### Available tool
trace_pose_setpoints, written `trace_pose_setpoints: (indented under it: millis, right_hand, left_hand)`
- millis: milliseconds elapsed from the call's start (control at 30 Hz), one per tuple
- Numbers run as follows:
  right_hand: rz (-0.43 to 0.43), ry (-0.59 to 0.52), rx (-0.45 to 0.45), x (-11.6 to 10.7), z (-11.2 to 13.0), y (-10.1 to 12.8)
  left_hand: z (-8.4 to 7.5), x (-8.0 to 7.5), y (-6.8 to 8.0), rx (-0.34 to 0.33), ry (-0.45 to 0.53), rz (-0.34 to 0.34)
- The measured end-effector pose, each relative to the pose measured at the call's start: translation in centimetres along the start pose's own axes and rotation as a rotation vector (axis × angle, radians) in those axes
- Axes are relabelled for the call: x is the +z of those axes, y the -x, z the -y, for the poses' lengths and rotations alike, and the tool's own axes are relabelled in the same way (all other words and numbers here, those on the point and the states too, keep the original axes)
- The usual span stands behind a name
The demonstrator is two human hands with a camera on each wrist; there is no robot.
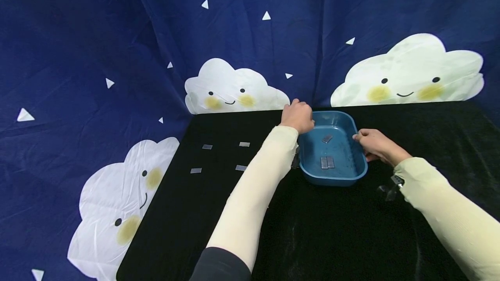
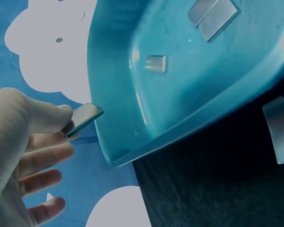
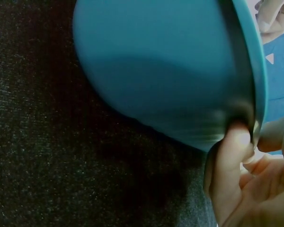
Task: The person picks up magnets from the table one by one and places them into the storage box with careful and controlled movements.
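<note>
Four metal plates [image 1: 223, 158] lay loose near worktop's left edge. Left hand [image 1: 297, 116] pinched another metal plate [image 2: 83, 119] between thumb and fingers, just outside blue tub's far-left corner. Blue tub [image 1: 359, 172] sat toward worktop's far edge, holding three plates [image 1: 327, 155]: two side by side, one apart. Right hand [image 1: 375, 145] gripped tub's right rim.

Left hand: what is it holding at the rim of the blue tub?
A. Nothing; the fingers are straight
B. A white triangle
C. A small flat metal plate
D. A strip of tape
C: the left wrist view shows the left hand pinching a small flat metal plate just outside the rim of the blue tub.
</note>
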State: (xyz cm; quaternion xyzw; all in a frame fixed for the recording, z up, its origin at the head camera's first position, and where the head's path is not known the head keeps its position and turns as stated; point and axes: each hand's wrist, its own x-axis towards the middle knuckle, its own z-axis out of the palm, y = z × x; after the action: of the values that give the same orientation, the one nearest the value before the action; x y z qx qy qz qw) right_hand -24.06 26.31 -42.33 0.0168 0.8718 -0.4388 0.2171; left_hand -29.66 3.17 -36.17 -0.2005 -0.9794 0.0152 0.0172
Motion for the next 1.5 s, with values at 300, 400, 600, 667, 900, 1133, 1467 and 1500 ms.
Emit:
trace_pose_setpoints:
  millis: [300,400,600,667,900,1133,1467,1500]
  right_hand:
    - [0.002,0.006,-0.009,-0.04,0.16,0.13]
    - [0.003,0.005,-0.011,-0.04,0.21,0.13]
    - [-0.001,0.002,-0.015,0.0,0.11,0.09]
    - [-0.003,0.002,-0.018,-0.02,0.03,0.09]
    - [-0.006,-0.01,-0.018,0.03,-0.11,0.03]
    - [0.002,-0.013,-0.008,-0.15,-0.06,0.03]
    - [-0.002,-0.011,-0.002,-0.07,-0.21,-0.03]
    - [-0.003,-0.011,-0.003,-0.07,-0.22,-0.02]
  left_hand:
    - [-0.03,0.6,-0.06,-0.03,-0.011,0.038]
    - [0.0,0.59,-0.05,-0.041,-0.013,0.047]
    - [0.09,0.57,-0.36,-0.061,-0.005,0.054]
    - [0.07,0.58,-0.45,-0.061,-0.002,0.057]
    - [-0.25,0.69,-0.38,-0.061,-0.004,0.081]
    - [-0.51,0.67,-0.37,-0.064,-0.005,0.076]
    - [0.0,0.81,-0.3,-0.062,0.003,0.074]
    - [0.1,0.82,-0.23,-0.062,0.005,0.074]
